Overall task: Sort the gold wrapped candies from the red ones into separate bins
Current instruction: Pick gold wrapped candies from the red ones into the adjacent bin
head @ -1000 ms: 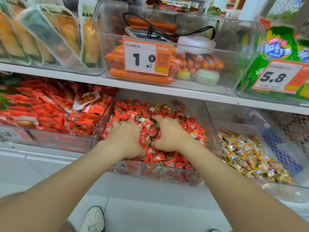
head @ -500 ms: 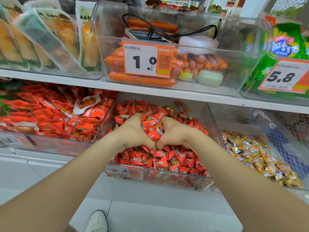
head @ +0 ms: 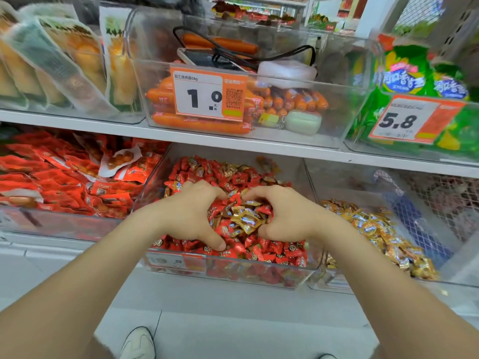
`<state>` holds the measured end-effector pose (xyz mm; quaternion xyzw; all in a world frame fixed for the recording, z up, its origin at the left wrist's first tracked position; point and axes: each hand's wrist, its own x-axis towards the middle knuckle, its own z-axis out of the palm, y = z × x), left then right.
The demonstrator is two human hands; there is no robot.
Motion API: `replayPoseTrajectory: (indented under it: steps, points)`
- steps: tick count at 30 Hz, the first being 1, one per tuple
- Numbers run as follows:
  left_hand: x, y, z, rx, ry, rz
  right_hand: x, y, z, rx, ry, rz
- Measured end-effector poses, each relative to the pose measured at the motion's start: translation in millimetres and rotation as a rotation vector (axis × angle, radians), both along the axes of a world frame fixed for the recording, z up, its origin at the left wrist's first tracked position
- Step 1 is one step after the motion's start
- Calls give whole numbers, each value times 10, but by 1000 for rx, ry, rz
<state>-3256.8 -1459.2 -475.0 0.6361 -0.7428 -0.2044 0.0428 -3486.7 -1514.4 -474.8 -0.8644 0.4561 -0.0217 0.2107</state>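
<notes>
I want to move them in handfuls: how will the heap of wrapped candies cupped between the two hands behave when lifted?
The heap of candies is loose pieces, so some will probably spill from between the left hand and right hand. Their shiny wrappers look slippery. Each piece looks small, likely light.

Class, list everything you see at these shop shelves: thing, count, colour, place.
middle bin: one, clear, lower row centre
red candies: many, red, middle bin
heaped candies: one handful, gold and red, cupped between hands
gold candies: many, gold, right bin
packets: many, red, lower left bin
sausages: many, orange, upper centre bin
price tags: two, orange-white, upper bin fronts
bags: several, green, upper right
shoe: one, white, floor
left hand: one, curled round heap's left side
right hand: one, curled round heap's right side
</notes>
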Motion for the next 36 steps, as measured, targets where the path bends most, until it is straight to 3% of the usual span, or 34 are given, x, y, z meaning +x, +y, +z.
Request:
replayPoseTrajectory:
  steps: [6,11,16,24,30,34,36]
  points:
    - [-5,27,43,-184,220,37,38,95,72,-153,-36,35]
    - [-86,-35,-159,-147,86,-80,150,-27,-178,-253,71,183]
    - [-132,-75,-264,-257,49,-21,203,-97,-192,-292,38,258]
    - [-168,-98,-284,-292,112,-10,-7,-138,-45,-233,-259,18]
    - [-266,-66,-323,-296,-54,-140,-47,-128,-11,130,-561,-329]
    - [-310,-100,-342,-325,-20,-130,-16,-92,38,374,-731,-468]
    - [-298,-110,-315,-300,44,-118,-31,-60,84,375,-718,-520]
